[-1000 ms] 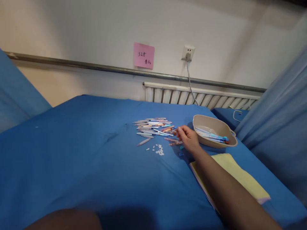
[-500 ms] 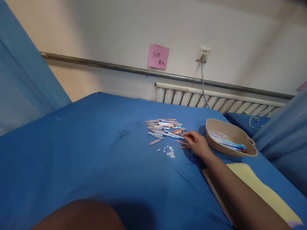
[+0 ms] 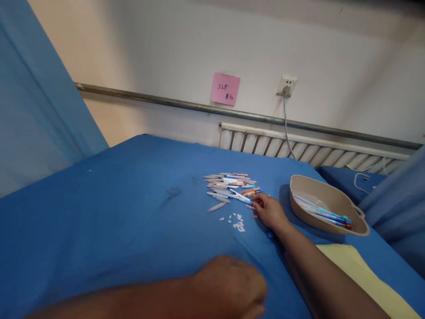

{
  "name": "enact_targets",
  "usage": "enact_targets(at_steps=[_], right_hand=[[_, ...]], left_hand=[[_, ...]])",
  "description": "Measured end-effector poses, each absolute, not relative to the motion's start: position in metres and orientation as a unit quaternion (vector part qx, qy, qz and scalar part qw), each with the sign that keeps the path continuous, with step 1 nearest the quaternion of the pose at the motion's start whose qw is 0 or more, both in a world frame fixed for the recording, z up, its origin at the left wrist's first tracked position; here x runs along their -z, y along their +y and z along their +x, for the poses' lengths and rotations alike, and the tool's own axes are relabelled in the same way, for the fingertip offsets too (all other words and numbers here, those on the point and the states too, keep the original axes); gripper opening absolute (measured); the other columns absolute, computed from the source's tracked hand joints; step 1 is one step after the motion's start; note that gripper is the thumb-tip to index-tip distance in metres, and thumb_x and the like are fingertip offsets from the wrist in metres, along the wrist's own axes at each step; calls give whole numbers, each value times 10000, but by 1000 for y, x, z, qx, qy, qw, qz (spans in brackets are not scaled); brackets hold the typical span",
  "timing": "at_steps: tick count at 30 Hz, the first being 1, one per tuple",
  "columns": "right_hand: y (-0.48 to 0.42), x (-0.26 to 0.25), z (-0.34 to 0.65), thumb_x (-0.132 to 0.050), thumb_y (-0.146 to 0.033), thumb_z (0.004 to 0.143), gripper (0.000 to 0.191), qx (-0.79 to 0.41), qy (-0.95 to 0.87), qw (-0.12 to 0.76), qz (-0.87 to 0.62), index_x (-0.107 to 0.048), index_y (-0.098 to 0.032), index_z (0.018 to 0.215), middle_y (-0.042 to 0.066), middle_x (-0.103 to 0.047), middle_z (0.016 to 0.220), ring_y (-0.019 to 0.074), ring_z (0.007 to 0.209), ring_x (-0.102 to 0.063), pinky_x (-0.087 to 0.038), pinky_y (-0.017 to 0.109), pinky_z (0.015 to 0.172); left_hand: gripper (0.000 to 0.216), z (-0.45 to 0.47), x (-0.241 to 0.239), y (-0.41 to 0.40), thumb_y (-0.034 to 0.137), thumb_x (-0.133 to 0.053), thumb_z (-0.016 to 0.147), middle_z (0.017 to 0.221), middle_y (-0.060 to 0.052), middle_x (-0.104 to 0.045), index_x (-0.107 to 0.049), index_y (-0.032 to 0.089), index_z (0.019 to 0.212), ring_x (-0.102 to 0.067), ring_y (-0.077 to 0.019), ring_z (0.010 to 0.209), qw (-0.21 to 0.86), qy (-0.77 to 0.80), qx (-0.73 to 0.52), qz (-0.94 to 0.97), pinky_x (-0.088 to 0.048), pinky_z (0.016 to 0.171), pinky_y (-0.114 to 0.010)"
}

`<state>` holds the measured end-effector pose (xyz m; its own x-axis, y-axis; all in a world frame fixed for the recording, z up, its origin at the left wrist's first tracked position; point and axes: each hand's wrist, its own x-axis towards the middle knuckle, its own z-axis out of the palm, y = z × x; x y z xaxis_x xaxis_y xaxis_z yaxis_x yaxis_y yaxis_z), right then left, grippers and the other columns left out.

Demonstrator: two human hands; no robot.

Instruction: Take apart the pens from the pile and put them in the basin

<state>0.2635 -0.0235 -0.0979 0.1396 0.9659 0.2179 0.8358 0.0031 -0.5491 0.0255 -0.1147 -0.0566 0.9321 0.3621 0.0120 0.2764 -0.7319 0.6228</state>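
A pile of pens (image 3: 217, 194), mostly pale with some blue and orange parts, lies on the blue sheet (image 3: 133, 230). At its right edge, my right hand (image 3: 270, 212) is closed in a pinch on the end of a blue-and-white pen (image 3: 244, 198). My left hand (image 3: 232, 283) is held low in the foreground, blurred, with its fingers curled; anything inside it is hidden. Between the two hands and the pile, small white pieces (image 3: 239, 226) are scattered on the sheet.
A beige basket (image 3: 332, 190) with several blue pens stands to the right. Yellow paper (image 3: 352, 266) lies under my right forearm. Behind are a radiator (image 3: 262, 144), a metal rail (image 3: 179, 103) and a plugged-in cord (image 3: 285, 119). Blue curtains (image 3: 43, 102) hang at both sides.
My left arm has moved up and right, bringing the hand into view. My right hand stays by the pile's right edge, its fingers now at the blue-and-white pen. The view has tilted slightly.
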Motion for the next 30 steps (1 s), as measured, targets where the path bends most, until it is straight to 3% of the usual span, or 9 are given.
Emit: enact_targets(at_steps=[3, 7, 11, 16, 30], right_hand=[[-19, 100, 264, -528, -212, 786, 164, -135, -640, 288, -700, -624, -213, 919, 14, -656, 792, 155, 697, -598, -426, 248, 624], [-14, 99, 265, -518, -175, 780, 169, -177, -631, 289, -698, -613, -211, 915, 0, -650, 760, 141, 661, -600, -415, 228, 567], [-12, 93, 264, -529, -140, 771, 176, -204, -624, 260, -708, -603, -206, 916, -6, -644, 727, 128, 628, -593, -387, 211, 530], [-13, 82, 261, -566, -141, 758, 182, -183, -642, 209, -714, -594, -188, 932, 7, -658, 761, 125, 657, -588, -371, 208, 570], [-18, 75, 261, -513, -154, 806, 190, -124, -678, 141, -711, -584, -176, 980, 59, -679, 890, 153, 755, -600, -348, 228, 629]], left_hand=[[118, 21, 40, -70, 272, -475, 862, 855, -48, -636, -579, 218, 873, -584, -207, 775, 243, 226, -64, 941, -470, 683, -340], [135, 15, 33, -27, 235, -424, 876, 884, -42, -624, -551, 202, 903, -566, -182, 807, 196, 318, -130, 918, -433, 709, -290], [159, 10, 43, -1, 231, -496, 832, 961, -56, -617, -554, 199, 976, -546, -209, 900, 154, 394, -166, 891, -419, 758, -304], [171, 9, 56, 14, 227, -523, 820, 984, -56, -624, -569, 200, 982, -529, -227, 921, 106, 411, -167, 890, -408, 790, -327], [177, 9, 59, 27, 315, -486, 855, 889, -47, -651, -608, 201, 916, -558, -217, 848, 156, 435, -176, 869, -396, 746, -313]])
